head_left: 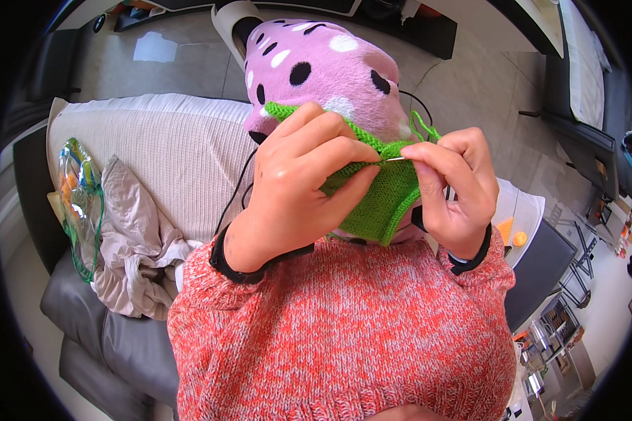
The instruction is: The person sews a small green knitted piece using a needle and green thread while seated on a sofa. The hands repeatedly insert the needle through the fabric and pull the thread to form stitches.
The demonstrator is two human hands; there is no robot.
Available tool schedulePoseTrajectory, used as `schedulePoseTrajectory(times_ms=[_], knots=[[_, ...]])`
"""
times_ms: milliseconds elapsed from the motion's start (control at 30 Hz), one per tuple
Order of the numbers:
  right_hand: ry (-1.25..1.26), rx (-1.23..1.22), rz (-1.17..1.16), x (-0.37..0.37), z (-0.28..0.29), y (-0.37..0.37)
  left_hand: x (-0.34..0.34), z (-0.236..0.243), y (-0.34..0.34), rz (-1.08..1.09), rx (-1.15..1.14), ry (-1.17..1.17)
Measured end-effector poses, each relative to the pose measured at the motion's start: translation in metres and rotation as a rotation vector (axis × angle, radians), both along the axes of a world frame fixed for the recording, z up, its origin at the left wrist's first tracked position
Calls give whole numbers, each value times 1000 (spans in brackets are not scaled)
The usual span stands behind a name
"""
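Note:
My left hand [305, 179] is closed on a bright green knitted piece [383, 203], its thumb and forefinger pinching the upper part. In a pinch of thumb and forefinger, my right hand [458, 186] holds a thin silvery needle [395, 159], whose tip end reaches the knitting by my left fingertips. Green yarn [421, 126] loops up behind my right fingers. Part of the knitting lies hidden behind my left hand. Beneath it, a pink plush blanket [323, 59] with black and white spots covers my lap.
To the left, a cream ribbed cover [154, 133] lies over the dark grey sofa [133, 351]. A clear bag with green trim [81, 203] and a crumpled beige cloth [133, 238] rest there. At the right are a small orange object [519, 238] and a cluttered area [548, 344]. Dark cords run beside the blanket.

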State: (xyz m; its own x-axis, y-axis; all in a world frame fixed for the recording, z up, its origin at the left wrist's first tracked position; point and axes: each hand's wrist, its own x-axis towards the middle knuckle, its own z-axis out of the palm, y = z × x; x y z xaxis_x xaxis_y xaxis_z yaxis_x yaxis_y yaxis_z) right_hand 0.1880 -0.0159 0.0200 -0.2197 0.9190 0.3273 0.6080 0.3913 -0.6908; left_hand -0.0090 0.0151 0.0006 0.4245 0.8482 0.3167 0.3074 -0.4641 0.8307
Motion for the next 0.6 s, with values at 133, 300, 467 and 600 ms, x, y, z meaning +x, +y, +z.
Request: schedulePoseTrajectory(times_ms=[133,300,467,600], knots=[[-13,-20,-12,-1,3,-1,1,-2,1,4,15,2],[-17,-27,33,2,3,4,1,-3,0,15,25,4],[42,-74,101,5,-1,11,0,-2,-1,2,19,-5],[187,-254,137,9,-3,15,-1,-2,0,-11,21,-9]])
